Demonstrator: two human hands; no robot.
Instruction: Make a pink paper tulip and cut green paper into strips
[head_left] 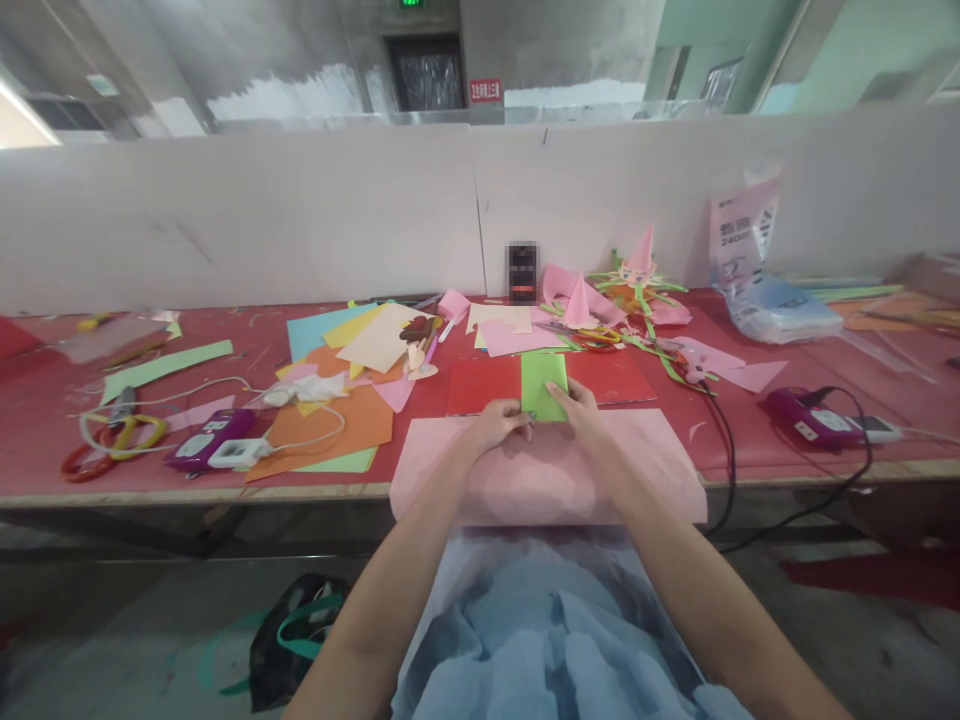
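Note:
A green paper strip (543,380) lies upright on a red sheet (480,384), just beyond a large pink sheet (660,470) that hangs over the table's front edge. My left hand (496,424) is closed at the strip's lower left corner, fingers pinched on its edge. My right hand (579,410) presses on the strip's lower right corner with fingers bent. Both forearms reach over the pink sheet.
Loose coloured papers (360,345) and an orange sheet (337,425) lie to the left. Scissors (112,440) and a purple device (214,440) are further left. Pink paper cones (579,300) stand behind. Another purple device (810,415) with a black cable is right. A white partition (300,215) backs the table.

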